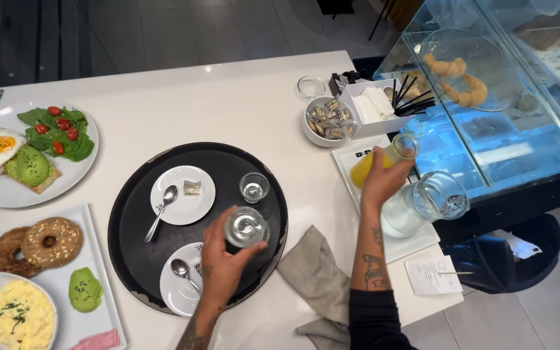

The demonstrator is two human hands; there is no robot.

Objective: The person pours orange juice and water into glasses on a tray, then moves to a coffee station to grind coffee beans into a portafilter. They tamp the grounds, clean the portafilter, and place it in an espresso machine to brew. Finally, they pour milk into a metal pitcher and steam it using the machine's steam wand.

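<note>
Clear glass, a tumbler (246, 228), sits in the grip of the left hand (225, 259), whose fingers wrap closed around its side from below; it stands at the near right part of a round black tray (134, 259). The right hand (382, 180) is closed round the lower body of a small carafe of orange juice (384, 159), which tilts with its open mouth up and to the right, over a white rectangular tray (348, 155) well to the right of the tumbler. Just beside that hand, on the same white tray, stands a glass jug of water (426, 202).

On the black tray, a second, smaller glass (254, 186) stands just beyond the held tumbler. Left of it is a white saucer (192, 201) carrying a spoon (161, 211) and a small wrapped packet (192, 188); a second saucer (173, 295) with a spoon lies at the tray's near edge, partly under the left wrist.

A grey cloth (315, 279) lies crumpled on the white worktop (196, 97) between the two forearms. Farther back, a white bowl of wrapped sweets (326, 121) touches a white box (374, 104) holding napkins and dark stirrers. At the far left stand plates of food: egg, avocado and salad (30, 152), bagels (37, 246), scrambled egg (21, 317).
</note>
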